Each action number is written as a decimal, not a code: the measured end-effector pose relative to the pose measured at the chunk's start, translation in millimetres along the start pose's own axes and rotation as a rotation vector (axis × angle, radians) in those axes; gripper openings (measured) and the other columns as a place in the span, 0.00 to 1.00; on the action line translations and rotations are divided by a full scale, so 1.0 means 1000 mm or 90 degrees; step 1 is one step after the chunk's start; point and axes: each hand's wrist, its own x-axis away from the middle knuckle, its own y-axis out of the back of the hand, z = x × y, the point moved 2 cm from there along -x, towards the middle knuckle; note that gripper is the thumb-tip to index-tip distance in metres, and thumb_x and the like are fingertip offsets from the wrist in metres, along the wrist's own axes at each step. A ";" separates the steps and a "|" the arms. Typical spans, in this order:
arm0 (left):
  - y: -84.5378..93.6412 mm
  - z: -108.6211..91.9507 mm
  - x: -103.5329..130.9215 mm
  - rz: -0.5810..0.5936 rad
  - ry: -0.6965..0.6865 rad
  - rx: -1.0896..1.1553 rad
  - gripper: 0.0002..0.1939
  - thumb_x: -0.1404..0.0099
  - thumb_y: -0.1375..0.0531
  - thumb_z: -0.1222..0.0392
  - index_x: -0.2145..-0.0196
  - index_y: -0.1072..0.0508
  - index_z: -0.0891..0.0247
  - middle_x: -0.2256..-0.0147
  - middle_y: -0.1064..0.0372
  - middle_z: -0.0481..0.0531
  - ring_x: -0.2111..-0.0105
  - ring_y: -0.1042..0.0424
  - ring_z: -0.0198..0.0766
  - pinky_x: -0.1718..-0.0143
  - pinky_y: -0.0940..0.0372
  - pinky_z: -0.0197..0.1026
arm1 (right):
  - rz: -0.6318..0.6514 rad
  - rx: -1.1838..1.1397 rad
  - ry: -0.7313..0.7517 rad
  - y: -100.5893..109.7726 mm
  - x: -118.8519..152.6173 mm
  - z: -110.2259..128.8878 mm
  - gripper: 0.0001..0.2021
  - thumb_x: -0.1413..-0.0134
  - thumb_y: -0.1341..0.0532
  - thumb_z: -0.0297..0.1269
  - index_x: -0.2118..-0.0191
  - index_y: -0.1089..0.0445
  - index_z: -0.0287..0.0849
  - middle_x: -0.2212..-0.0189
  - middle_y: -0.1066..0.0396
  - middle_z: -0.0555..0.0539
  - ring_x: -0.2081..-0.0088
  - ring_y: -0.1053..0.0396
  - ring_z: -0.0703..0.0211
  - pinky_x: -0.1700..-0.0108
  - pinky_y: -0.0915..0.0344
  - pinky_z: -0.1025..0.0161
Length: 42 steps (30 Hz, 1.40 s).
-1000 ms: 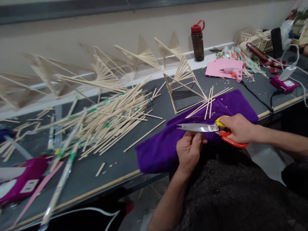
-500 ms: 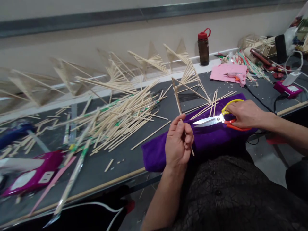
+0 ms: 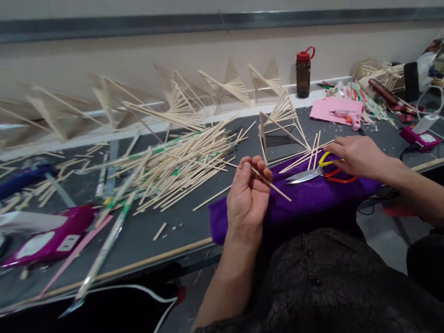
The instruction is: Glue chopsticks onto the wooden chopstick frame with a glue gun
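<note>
My left hand (image 3: 248, 192), palm up with curled fingers, holds a thin wooden stick (image 3: 279, 190) that slants down to the right. Scissors (image 3: 307, 175) with one yellow and one red handle lie on a folded purple cloth (image 3: 287, 210), their blades slightly apart. Over the handles is my right hand (image 3: 360, 155), its fingers loosely stretched and off the red loop. Its fingertips are by the yellow loop and the ends of a few loose sticks (image 3: 314, 150); whether they touch these is unclear. Behind stands a twisted stick frame (image 3: 282, 115).
A large pile of sticks (image 3: 187, 166) covers the bench's middle. Similar stick models (image 3: 229, 88) line the wall. A bottle (image 3: 303, 76), a pink glue gun (image 3: 347, 114) on pink sheet and a magenta power strip (image 3: 421, 138) are at right. Another magenta power strip (image 3: 52, 236) sits at left.
My right hand has lifted off the scissors' handles, leaving them on the cloth. My left hand has turned palm up, and its stick has swung from near upright to slanting right. The view has shifted slightly.
</note>
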 end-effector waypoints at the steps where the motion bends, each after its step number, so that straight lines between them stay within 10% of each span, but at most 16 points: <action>1: -0.004 0.002 0.000 0.004 -0.007 0.006 0.16 0.28 0.48 0.70 0.71 0.26 0.63 0.72 0.23 0.46 0.72 0.24 0.27 0.69 0.30 0.28 | -0.063 -0.065 0.009 0.004 0.004 0.010 0.09 0.41 0.41 0.34 0.56 0.26 0.41 0.62 0.23 0.43 0.64 0.27 0.55 0.67 0.41 0.63; 8: -0.032 0.010 -0.003 0.155 -0.114 -0.048 0.03 0.34 0.36 0.62 0.67 0.25 0.58 0.67 0.21 0.43 0.66 0.22 0.29 0.62 0.27 0.31 | -0.164 -0.498 0.128 -0.003 0.000 0.066 0.08 0.39 0.40 0.35 0.56 0.28 0.38 0.69 0.24 0.48 0.72 0.29 0.64 0.68 0.37 0.68; 17: -0.029 -0.007 -0.019 0.145 -0.206 -0.293 0.12 0.51 0.26 0.54 0.72 0.22 0.60 0.72 0.22 0.46 0.75 0.25 0.31 0.75 0.30 0.31 | -0.224 -0.460 0.095 0.003 -0.024 0.014 0.07 0.37 0.43 0.30 0.61 0.27 0.40 0.67 0.23 0.48 0.66 0.27 0.65 0.63 0.33 0.68; 29: -0.048 -0.074 -0.078 0.032 -0.276 -0.467 0.11 0.51 0.28 0.53 0.73 0.22 0.60 0.79 0.26 0.47 0.82 0.30 0.32 0.83 0.37 0.32 | -0.309 -0.518 0.011 0.019 -0.089 -0.039 0.05 0.41 0.37 0.33 0.64 0.23 0.44 0.71 0.26 0.50 0.69 0.29 0.62 0.67 0.34 0.64; 42: -0.006 -0.048 -0.135 -0.006 -0.252 -0.647 0.13 0.49 0.31 0.58 0.64 0.22 0.62 0.71 0.22 0.50 0.72 0.24 0.35 0.74 0.29 0.34 | -0.260 -0.430 0.107 -0.012 -0.133 -0.040 0.06 0.37 0.42 0.30 0.60 0.27 0.45 0.67 0.24 0.47 0.65 0.26 0.60 0.64 0.30 0.62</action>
